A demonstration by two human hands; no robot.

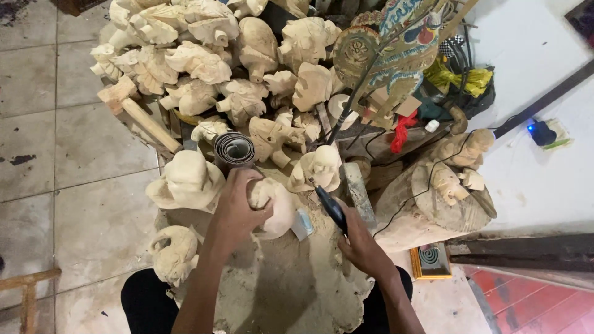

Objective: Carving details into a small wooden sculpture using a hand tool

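The left hand (pixel 238 207) is closed over a pale wooden carving (pixel 276 207) at frame centre; at its three o'clock the right hand (pixel 360 244) grips a dark rotary tool (pixel 331 207). A heap of unfinished carvings (pixel 204 55) lies at twelve o'clock.

Carved head (pixel 275 207), under left hand (pixel 238 207): pale raw wood, matt, unvarnished. Rotary tool (pixel 331 207), in right hand (pixel 359 244): dark plastic body, slight sheen. Heap of carvings (pixel 204 62), far: same bare wood, rough-cut, matt. Sandpaper roll (pixel 234 149): grey, dull. Work block (pixel 291 284), near: coarse wood, dusted with sawdust. Painted puppet (pixel 396 49), far right: coloured, semi-gloss. Floor tiles (pixel 80 142), left: smooth, stained.
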